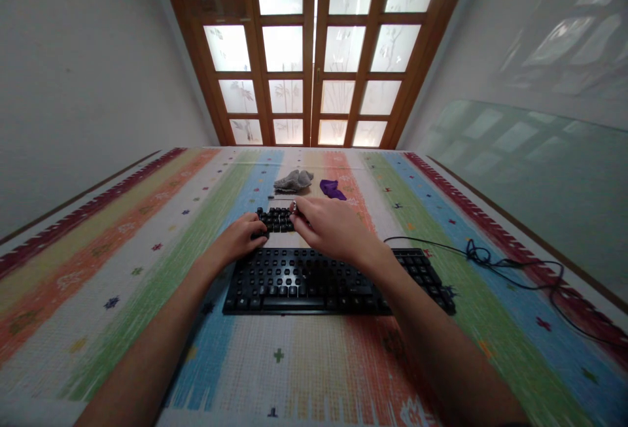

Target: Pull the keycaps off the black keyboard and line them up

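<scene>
A black keyboard (294,276) lies across the cloth in front of me, with bare key posts over much of its left and middle part. Behind it sit loose black keycaps (279,219), grouped in rows. My left hand (241,237) is at the left end of this group, its thumb and fingers closed around a dark keycap at the edge. My right hand (331,227) reaches over the keyboard to the group's right end, fingertips pinched together. A small shiny spot shows at those fingers; what they hold is too small to make out.
A grey cloth (294,181) and a purple cloth (333,189) lie behind the keycaps, near a thin dark rod (282,199). The black cable (490,262) runs tangled to the right. A striped tablecloth (161,296) covers the table; walls flank both sides.
</scene>
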The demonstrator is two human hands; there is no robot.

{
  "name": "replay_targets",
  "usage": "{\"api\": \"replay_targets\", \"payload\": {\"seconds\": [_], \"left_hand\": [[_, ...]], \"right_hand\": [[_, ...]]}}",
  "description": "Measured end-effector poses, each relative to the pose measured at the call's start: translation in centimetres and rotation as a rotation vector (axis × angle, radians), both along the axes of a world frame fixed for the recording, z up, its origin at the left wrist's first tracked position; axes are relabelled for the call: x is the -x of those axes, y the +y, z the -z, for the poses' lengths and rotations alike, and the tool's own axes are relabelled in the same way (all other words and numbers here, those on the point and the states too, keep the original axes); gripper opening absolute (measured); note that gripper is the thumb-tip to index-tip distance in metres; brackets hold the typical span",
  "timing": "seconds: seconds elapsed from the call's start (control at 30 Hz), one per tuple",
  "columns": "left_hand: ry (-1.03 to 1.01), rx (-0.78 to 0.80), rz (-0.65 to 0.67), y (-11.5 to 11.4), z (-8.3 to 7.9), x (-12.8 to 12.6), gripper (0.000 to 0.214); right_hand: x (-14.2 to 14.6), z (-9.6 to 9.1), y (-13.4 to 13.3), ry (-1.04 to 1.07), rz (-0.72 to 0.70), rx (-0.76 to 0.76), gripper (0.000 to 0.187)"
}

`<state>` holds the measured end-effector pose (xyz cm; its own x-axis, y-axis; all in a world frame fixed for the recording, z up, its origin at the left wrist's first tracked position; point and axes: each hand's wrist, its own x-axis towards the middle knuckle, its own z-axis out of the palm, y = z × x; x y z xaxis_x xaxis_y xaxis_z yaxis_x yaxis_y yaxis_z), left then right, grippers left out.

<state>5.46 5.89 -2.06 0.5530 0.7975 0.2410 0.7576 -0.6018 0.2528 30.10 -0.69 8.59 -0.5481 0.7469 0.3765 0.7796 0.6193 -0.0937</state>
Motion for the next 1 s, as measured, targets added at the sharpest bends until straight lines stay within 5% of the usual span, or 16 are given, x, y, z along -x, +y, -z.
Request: {"api": "replay_targets", "payload": {"seconds": [1.0], "left_hand": [[0.008, -0.002, -0.005, 0.27, 0.33, 0.11, 0.009]], "right_hand": [[0.14, 0.32, 0.22, -0.042, -0.015, -0.014, 0.025]]}}
